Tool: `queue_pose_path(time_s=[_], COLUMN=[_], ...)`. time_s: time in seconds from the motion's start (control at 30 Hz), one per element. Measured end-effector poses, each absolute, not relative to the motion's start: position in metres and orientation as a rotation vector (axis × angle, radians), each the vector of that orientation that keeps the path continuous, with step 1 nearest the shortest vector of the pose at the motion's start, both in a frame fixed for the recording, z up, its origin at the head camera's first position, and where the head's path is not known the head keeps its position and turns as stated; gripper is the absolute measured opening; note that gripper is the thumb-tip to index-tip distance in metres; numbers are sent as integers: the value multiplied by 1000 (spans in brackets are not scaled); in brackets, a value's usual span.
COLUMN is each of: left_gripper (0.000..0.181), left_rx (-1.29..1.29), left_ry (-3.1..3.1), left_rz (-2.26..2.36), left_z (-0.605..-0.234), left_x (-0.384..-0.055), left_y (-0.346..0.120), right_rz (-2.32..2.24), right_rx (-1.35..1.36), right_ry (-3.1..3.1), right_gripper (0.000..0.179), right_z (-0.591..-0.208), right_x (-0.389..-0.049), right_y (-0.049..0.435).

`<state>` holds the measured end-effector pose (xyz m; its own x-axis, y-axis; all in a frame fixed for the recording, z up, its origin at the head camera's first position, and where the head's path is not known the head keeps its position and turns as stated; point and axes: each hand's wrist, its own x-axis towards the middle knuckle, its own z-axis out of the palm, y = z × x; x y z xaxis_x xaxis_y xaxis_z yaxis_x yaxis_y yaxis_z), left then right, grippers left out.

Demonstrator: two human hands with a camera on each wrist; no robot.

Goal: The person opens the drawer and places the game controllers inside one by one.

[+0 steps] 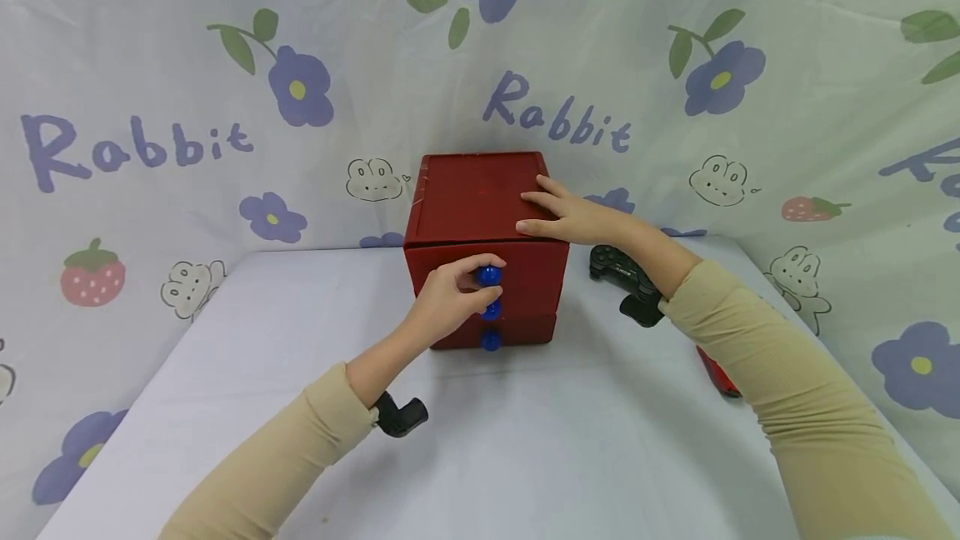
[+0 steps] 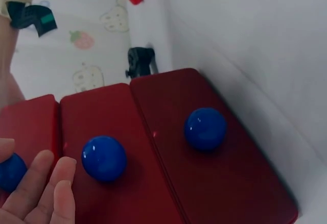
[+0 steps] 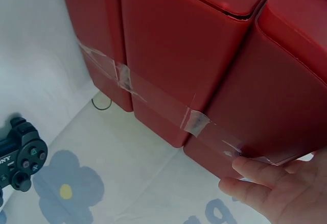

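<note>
A red box with three stacked drawers point(image 1: 480, 198) stands against the back cloth, each drawer front bearing a round blue knob. My left hand point(image 1: 446, 300) pinches the top knob point(image 1: 490, 275) between thumb and fingers. Below it are the middle knob point(image 2: 103, 158) and the bottom knob point(image 2: 205, 128). Spread over the right edge of the box's top, my right hand point(image 1: 570, 218) rests with fingers extended. Its fingers point(image 3: 260, 173) touch the box's side in the right wrist view, where clear tape point(image 3: 196, 122) runs across the drawer units. A thin gap shows under the top lip.
A black game controller point(image 1: 621, 267) lies right of the box, below my right forearm. A red object point(image 1: 718, 372) sits farther right, partly hidden by the sleeve. White cloth point(image 1: 525, 457) covers the table, and a patterned curtain point(image 1: 187, 90) hangs behind.
</note>
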<state>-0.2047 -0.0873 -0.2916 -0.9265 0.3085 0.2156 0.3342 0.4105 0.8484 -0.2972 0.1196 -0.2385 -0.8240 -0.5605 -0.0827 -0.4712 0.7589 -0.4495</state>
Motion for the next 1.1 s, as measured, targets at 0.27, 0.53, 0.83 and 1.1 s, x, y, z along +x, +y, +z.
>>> queue_pose_path(time_s=[0.27,0.53,0.83,1.1], left_gripper=[30,34,38,33], left_rx=[-575,-586,-659,-705], left_ry=[-2645,-2648,-2723,-2758], left_rz=[-1619,-1642,-1510,-1261], left_z=[-282,-299,-294,-248], left_x=[-205,-223,-224,-211], left_y=[-85,-89,-95,-116], right_rz=[-634,-650,-637,-647], right_rx=[-807,-802,-802,-808], right_ry=[2729,2725,2725,2715], right_gripper=[76,76,76,75], right_z=[-237,-236,-238,-239], right_x=[-296,-295,-296,-295], right_y=[121,121,120,121])
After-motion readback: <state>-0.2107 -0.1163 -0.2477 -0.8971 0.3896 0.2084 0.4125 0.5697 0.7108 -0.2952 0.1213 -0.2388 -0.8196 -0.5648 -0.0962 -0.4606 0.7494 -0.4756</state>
